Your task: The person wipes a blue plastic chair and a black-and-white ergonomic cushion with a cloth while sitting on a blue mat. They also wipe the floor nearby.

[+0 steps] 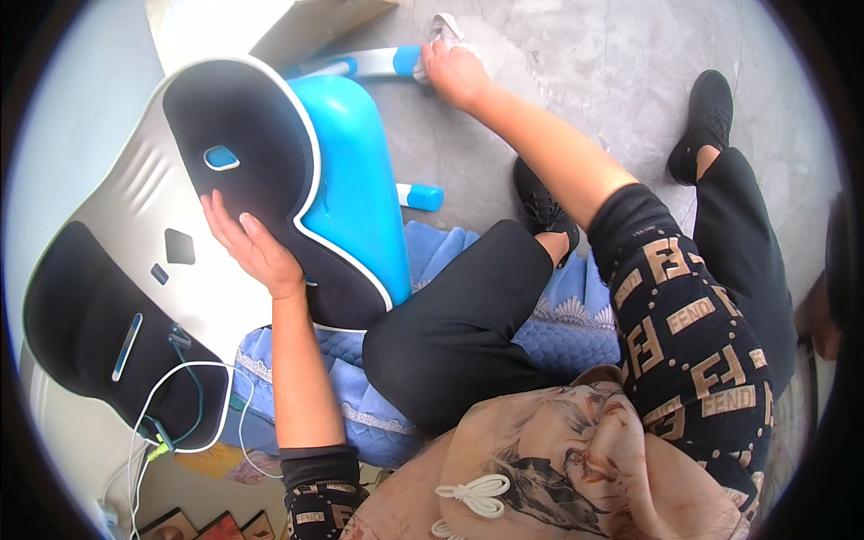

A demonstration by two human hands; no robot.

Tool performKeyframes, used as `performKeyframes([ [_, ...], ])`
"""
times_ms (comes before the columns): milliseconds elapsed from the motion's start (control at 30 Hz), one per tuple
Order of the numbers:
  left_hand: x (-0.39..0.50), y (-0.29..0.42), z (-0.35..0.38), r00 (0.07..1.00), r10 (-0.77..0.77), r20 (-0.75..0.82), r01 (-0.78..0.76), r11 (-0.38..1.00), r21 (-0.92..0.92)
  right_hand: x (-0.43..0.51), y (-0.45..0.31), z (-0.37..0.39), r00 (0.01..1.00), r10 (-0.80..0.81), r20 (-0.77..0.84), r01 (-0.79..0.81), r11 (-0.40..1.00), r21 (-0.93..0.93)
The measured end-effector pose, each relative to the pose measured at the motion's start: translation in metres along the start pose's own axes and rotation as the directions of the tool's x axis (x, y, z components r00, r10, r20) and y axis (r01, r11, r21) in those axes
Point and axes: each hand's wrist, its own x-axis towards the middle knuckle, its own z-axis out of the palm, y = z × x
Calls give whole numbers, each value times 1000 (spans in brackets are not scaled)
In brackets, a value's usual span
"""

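Observation:
A child's plastic chair with a white shell, black pads and a blue underside (358,175) lies tilted before me, at the left. My left hand (253,251) rests on its black seat pad (243,108), palm down with the thumb apart, gripping nothing. At the top, my right hand (455,71) grips a crumpled whitish cloth (445,30) against the blue end cap (407,61) of a white chair leg (374,63). Another leg with a blue tip (424,198) sticks out below the seat. The black backrest pad (74,304) is nearest the wall.
Under my legs is a blue quilted, lace-trimmed cover (567,341). A white cable (202,364) with a yellow-green connector (158,449) loops over the backrest. A cardboard box (317,27) stands beyond the chair. Grey concrete floor (594,67) extends around my black shoes (709,115).

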Motion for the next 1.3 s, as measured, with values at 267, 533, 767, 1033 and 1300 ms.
performKeyframes([
  [267,-1,-3,10,999,-45,0,45,996,80,-100,-138,76,876,-477,66,439,847,300],
  [533,-1,-3,8,999,-43,-10,44,996,72,-150,-88,105,681,-636,363,632,761,146],
  [767,0,-5,8,999,-2,-46,4,999,45,-113,-39,51,802,-594,62,596,802,-33],
  [1033,-1,-5,7,999,5,-51,-3,999,47,-46,96,-12,908,-419,-30,410,899,-154],
  [1300,-4,-14,11,992,55,-117,-41,992,119,12,119,-162,948,264,-178,-312,885,-346],
])
